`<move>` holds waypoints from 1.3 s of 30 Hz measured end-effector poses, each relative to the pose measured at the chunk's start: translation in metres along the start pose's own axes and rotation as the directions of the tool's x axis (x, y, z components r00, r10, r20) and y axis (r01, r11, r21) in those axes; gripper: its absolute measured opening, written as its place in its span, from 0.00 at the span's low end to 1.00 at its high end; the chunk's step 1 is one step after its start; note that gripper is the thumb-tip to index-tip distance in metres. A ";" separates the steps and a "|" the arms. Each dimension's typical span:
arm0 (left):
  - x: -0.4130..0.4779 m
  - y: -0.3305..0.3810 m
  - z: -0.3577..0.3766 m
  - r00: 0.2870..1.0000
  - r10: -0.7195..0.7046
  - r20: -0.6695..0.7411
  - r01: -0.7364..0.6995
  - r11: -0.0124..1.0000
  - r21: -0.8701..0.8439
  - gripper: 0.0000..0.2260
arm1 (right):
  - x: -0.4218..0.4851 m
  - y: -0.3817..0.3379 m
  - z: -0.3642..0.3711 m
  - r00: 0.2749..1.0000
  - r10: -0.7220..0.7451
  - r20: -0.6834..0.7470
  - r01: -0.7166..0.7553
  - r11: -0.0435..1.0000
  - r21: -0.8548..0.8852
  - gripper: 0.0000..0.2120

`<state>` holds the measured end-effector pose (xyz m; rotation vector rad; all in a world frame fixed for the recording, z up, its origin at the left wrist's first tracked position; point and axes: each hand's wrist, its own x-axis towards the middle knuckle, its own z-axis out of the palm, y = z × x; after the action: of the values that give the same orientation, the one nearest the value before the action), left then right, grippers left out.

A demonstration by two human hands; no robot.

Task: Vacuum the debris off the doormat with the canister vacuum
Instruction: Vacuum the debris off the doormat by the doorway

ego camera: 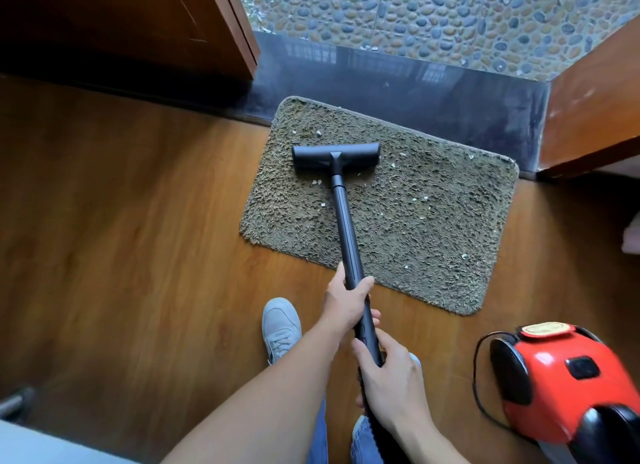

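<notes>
Doormat (398, 228) lies on the wood floor (138, 221), its far edge against the dark threshold (415, 89) of an open doorway, with pale bits of debris (394, 165) scattered over its shaggy pile, most of them in the middle and right part. The black nozzle (336, 157) sits flat on the mat's far left part, set crosswise, and the wand (346, 228) runs back from it toward the person. The left hand (344, 304) grips the wand higher up, just past the mat's near edge, fingers wrapped round it and thumb along the side, the forearm reaching in straight from the lower left. The right hand (391, 384) grips the wand's lower end close behind the left, knuckles up, where the ribbed hose (374, 436) begins. The red canister (561, 377) stands on the floor to the right, near the mat's near right corner, a black cord (479, 387) looping beside it. A grey shoe (280, 328) stands on the floor under the left forearm.
</notes>
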<state>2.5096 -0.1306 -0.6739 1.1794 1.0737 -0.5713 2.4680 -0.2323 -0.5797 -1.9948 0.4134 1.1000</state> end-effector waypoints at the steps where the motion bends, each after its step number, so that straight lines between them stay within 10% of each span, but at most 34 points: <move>1: 0.003 0.004 0.000 1.000 0.009 -0.003 -0.009 1.000 -0.003 0.25 | 0.004 -0.003 -0.001 1.000 -0.006 -0.005 0.006 1.000 -0.006 0.05; 22: 0.063 0.101 -0.058 0.995 0.094 -0.014 -0.094 0.995 -0.027 0.10 | 0.076 -0.101 0.035 1.000 -0.015 -0.024 0.015 1.000 0.026 0.11; 39: -0.006 -0.004 -0.038 0.993 0.013 -0.116 -0.025 0.994 -0.102 0.09 | 0.002 -0.009 0.025 0.998 -0.046 0.047 0.053 0.982 -0.183 0.07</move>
<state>2.4896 -0.0977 -0.6708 1.1422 1.1750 -0.4315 2.4609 -0.2071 -0.5840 -2.1267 0.2455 1.1834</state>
